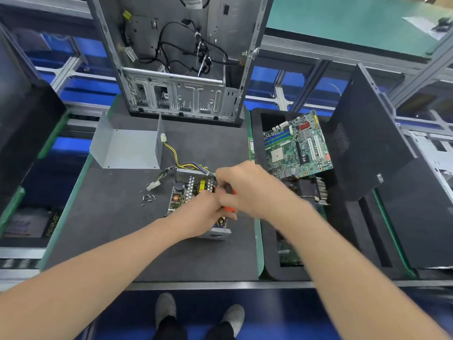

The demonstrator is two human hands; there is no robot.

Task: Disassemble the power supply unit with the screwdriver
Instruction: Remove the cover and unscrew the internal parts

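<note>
- Head view: the open grey metal power supply unit, its circuit board exposed, lies near the middle of the dark foam mat, straight ahead of the person.
- The right hand wraps the orange-and-black-handled screwdriver. The tip is hidden but seems aimed down into the unit, probably at a board screw.
- The left hand sits against the right, fingers curled over the unit's near end, likely bracing it against the twist.
- The bent grey sheet-metal cover and the small dark loose screws lie to the left, seemingly parked clear of the work.
</note>
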